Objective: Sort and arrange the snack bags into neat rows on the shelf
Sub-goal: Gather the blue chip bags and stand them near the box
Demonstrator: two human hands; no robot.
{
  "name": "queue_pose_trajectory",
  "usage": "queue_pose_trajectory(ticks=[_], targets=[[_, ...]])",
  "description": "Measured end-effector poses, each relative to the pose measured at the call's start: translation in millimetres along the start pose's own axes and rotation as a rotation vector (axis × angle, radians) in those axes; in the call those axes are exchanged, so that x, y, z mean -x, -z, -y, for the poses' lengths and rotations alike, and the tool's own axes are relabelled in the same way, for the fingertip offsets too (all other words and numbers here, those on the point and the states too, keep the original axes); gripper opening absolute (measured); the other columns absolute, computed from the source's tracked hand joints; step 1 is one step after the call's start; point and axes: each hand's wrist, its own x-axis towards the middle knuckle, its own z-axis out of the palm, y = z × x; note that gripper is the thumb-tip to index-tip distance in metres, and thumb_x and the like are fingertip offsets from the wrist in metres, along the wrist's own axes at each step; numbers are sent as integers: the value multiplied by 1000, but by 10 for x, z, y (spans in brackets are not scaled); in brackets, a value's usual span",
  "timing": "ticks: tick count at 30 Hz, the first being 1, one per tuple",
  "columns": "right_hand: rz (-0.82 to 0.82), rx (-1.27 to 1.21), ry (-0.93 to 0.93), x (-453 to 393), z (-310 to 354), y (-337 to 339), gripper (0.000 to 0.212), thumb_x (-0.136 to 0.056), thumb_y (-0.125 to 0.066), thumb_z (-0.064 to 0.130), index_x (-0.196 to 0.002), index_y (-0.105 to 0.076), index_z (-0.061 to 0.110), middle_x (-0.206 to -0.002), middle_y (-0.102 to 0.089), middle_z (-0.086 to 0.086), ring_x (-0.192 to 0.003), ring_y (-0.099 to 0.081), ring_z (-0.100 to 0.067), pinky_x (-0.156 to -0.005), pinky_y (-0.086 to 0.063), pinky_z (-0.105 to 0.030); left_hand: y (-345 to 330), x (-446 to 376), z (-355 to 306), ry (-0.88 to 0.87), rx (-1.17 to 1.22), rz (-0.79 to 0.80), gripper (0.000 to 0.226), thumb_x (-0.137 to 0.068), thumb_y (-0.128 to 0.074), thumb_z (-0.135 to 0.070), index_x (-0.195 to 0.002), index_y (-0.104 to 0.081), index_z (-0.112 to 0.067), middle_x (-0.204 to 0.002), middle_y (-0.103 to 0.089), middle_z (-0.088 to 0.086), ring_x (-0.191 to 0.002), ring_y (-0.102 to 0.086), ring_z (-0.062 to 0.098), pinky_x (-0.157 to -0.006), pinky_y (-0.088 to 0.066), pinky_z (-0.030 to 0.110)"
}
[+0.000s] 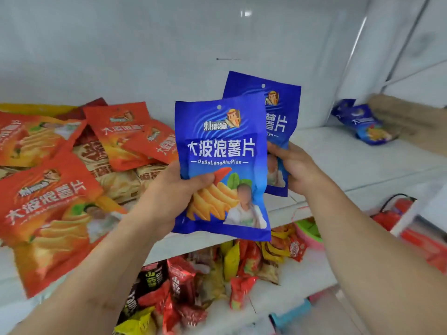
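- The left hand (179, 187) grips a blue potato-chip bag (221, 170) by its lower left edge, thumb pressed on the front, the other fingers hidden behind it; the bag is upright, raised above the front of the white shelf (338, 163).
- This bag is glossy blue with white Chinese lettering, the line "DaBoLangShuPian", a cartoon logo near the top, a round hang hole, and ridged yellow chips pictured below.
- The right hand (296, 168) clasps a second blue bag (275, 110) of the same design, fingers wrapped round its lower part; it stands just behind and right of the first, partly overlapped.
- Orange-red bags (48, 201) with the same layout lie in a loose overlapping pile on the shelf's left side.
- More blue bags (365, 124) lie far right on the shelf.
- Small mixed snack packets (193, 286) crowd the lower shelf.
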Motion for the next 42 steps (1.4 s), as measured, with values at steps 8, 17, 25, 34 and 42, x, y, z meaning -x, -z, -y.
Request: queue_pose_trajectory(ticks=[8,17,25,34,42], targets=[[-153,120,78,386,212,1643,17,-100,-53,10,-83,-55,8,-44,-47,-2,-43,-48,-10,-48,-46,-17,-1522,-160,64,66,67,-27,22,-85,-75,-16,-106,-71,-9,-94,-78,12,-85,-75,30,-78,-59,42],[-247,137,44,369,417,3129,19,-98,-58,16,-81,-57,10,-47,-48,-5,-50,-51,-14,-58,-51,-22,-2904,-584,150,118,119,-8,24,-84,-76,-22,-106,-71,-14,-96,-78,7,-88,-75,28,-79,-58,41],[-282,199,-16,-228,473,4324,27,-92,-68,30,-77,-57,11,-57,-53,-9,-78,-60,-30,-78,-56,-39,-3952,-1480,200,140,199,47,28,-86,-74,-23,-111,-69,-13,-101,-78,6,-92,-75,27,-81,-59,41],[-269,245,-55,-1052,559,5459,22,-94,-66,30,-86,-58,11,-55,-51,-7,-66,-64,-15,-75,-54,-32,-4749,-2425,210,182,145,65,32,-84,-76,-27,-112,-68,-15,-99,-79,3,-91,-76,25,-84,-59,45],[-191,316,-126,-1817,565,6189,35,-95,-65,27,-66,-52,13,-52,-54,-4,-60,-65,-11,-60,-53,-22,-5335,-2806,281,193,108,-103,24,-86,-75,-27,-107,-69,-17,-96,-79,2,-86,-76,23,-74,-59,38]])
